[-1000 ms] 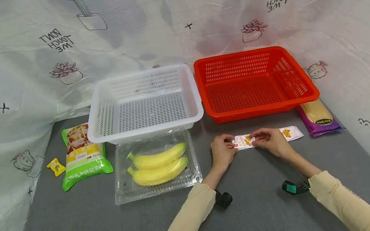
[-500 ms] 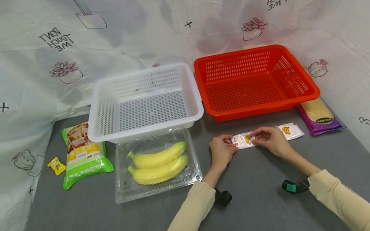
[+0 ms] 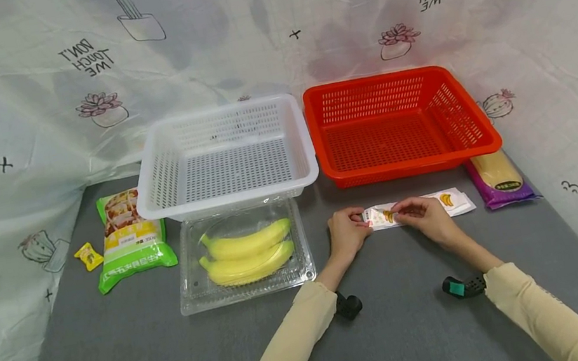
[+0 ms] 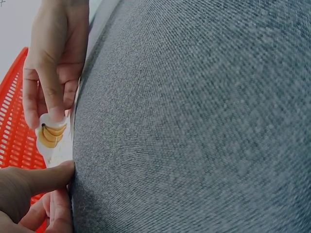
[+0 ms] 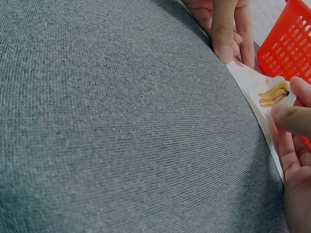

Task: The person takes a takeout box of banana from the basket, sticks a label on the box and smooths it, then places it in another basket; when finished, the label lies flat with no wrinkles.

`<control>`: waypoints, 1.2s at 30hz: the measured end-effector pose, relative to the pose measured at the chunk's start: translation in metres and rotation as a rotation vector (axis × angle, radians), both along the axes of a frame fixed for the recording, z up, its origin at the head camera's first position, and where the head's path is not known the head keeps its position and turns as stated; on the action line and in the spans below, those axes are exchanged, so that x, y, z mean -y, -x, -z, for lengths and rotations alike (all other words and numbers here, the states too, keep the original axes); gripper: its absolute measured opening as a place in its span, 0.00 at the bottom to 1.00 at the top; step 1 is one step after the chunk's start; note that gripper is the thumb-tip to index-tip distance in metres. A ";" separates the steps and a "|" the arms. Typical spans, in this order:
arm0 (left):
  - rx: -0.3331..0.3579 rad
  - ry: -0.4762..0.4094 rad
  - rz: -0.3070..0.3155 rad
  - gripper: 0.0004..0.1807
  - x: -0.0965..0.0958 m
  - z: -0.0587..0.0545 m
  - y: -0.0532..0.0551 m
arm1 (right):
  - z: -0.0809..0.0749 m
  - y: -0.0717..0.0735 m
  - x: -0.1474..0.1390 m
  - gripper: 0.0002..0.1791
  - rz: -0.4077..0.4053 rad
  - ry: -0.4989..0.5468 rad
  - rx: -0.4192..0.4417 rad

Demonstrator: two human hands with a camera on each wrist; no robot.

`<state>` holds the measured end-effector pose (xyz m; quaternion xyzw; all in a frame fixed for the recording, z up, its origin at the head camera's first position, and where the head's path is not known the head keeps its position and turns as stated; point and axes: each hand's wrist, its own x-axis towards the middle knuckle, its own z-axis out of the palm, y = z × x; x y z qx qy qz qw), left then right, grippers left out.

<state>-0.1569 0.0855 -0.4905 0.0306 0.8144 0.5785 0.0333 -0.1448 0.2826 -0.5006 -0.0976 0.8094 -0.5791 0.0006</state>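
Note:
A white strip of banana stickers (image 3: 458,201) lies on the grey table in front of the red basket. Its left end is pinched between the thumb and fingers of my left hand (image 3: 346,235). My right hand (image 3: 428,219) pinches the edge of one banana sticker (image 5: 274,94) between thumb and index finger. That sticker looks partly lifted from its backing in the right wrist view. In the left wrist view, the same banana picture (image 4: 51,135) shows between the two hands. The fingers cover parts of the strip.
Behind stand a white basket (image 3: 144,209) and a red basket (image 3: 415,170). Bananas (image 3: 248,242) lie in a clear plastic box (image 3: 191,304) at left. Further left are a green food bag (image 3: 134,259) and a small yellow packet (image 3: 88,256). A purple package (image 3: 503,194) lies at right.
The view has tilted slightly, so everything sits a little higher in it. Both hands keep their grip; the banana sticker between them looks more raised and angled than before.

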 end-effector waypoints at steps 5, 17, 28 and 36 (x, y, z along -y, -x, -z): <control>-0.003 -0.010 0.005 0.19 0.001 0.001 0.001 | -0.001 0.000 0.003 0.07 -0.038 0.008 -0.065; -0.005 0.011 0.011 0.19 0.001 0.000 0.001 | -0.008 -0.002 0.015 0.12 0.077 0.009 -0.037; -0.024 -0.010 0.011 0.20 0.002 0.001 0.002 | -0.032 -0.004 0.032 0.13 0.187 0.462 0.377; 0.005 -0.018 0.020 0.20 0.001 0.000 0.001 | -0.043 -0.006 0.032 0.12 0.240 0.609 0.524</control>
